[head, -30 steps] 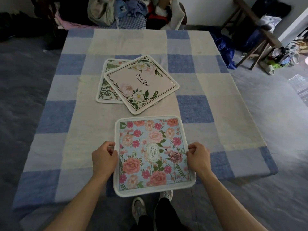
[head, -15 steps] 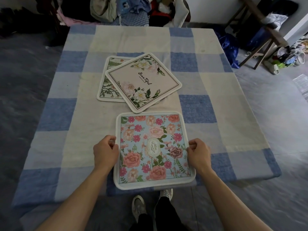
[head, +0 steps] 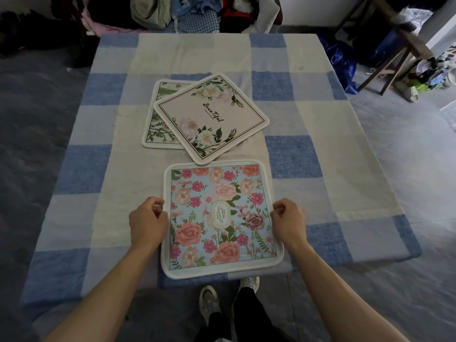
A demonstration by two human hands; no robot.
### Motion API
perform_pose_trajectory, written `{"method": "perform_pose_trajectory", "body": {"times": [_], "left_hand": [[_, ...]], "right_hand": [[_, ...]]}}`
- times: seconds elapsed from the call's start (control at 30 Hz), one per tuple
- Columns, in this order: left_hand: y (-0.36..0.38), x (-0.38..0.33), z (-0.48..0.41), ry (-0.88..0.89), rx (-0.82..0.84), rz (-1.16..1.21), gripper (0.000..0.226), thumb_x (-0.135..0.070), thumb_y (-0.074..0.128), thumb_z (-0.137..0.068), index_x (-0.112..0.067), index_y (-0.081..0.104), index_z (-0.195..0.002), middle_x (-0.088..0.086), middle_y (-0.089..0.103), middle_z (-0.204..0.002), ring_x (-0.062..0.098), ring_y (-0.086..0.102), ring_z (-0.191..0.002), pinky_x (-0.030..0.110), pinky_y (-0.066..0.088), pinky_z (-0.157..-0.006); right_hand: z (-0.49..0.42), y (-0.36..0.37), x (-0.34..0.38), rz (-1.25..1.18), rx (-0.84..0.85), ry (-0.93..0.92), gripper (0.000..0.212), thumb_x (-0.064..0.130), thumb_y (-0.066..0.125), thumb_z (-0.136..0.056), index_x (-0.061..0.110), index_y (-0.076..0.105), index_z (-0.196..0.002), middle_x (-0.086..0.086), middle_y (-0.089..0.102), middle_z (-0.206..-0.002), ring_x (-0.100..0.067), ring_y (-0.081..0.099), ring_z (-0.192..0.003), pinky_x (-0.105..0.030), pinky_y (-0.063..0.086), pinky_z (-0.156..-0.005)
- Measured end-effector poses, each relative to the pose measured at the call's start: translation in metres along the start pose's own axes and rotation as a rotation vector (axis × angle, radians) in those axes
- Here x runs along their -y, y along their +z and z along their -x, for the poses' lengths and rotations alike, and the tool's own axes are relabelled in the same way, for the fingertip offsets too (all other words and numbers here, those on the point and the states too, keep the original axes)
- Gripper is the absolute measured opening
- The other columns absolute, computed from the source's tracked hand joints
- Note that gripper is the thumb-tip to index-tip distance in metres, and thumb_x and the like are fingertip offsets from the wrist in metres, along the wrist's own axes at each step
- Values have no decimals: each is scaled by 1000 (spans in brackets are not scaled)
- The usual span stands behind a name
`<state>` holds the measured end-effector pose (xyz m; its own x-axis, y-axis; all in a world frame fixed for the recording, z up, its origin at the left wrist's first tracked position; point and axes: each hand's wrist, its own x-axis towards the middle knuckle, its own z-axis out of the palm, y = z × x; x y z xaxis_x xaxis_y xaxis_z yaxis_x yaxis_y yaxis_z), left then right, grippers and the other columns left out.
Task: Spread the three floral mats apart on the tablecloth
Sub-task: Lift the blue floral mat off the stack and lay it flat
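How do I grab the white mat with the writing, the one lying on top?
The white mat lies turned like a diamond on the fern mat, so its right corner pokes out over bare tablecloth. Pinch that corner, coming from the right.

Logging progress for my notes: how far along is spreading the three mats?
Done: the blue rose mat lies off the stack at the near edge. In hand: left hand and right hand grip its sides. Left: the Beautiful mat overlaps the fern mat; those need separating.
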<state>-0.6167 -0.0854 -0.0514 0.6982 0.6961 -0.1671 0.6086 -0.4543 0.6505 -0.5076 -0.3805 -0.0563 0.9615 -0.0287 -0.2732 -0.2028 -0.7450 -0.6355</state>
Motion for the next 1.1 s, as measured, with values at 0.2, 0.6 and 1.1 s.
{"method": "perform_pose_trajectory", "body": {"times": [0.2,0.6,1.1], "left_hand": [[13,-6,6,13,21,22,20,-2,68,-85,-12,69,-103,-7,60,-78,-1,55,-65,7,36,-56],[15,2,6,57,3,-10,15,-5,69,-85,-11,68,-99,-2,65,-83,2,56,-67,9,36,-58],[18,12,23,280,63,-169,28,-34,61,-94,-14,69,-111,1,68,-109,17,57,-95,28,47,-81]], "right_hand": [[-5,-12,-10,3,-41,12,11,3,62,-87,14,65,-85,7,64,-76,-5,60,-69,-14,42,-54],[-3,-12,-9,14,-31,24,10,9,64,-90,19,64,-89,4,67,-85,-4,61,-72,-17,50,-58],[20,-9,-6,209,90,-171,44,41,60,-92,19,53,-129,1,61,-125,-18,51,-117,-40,44,-101]]}}
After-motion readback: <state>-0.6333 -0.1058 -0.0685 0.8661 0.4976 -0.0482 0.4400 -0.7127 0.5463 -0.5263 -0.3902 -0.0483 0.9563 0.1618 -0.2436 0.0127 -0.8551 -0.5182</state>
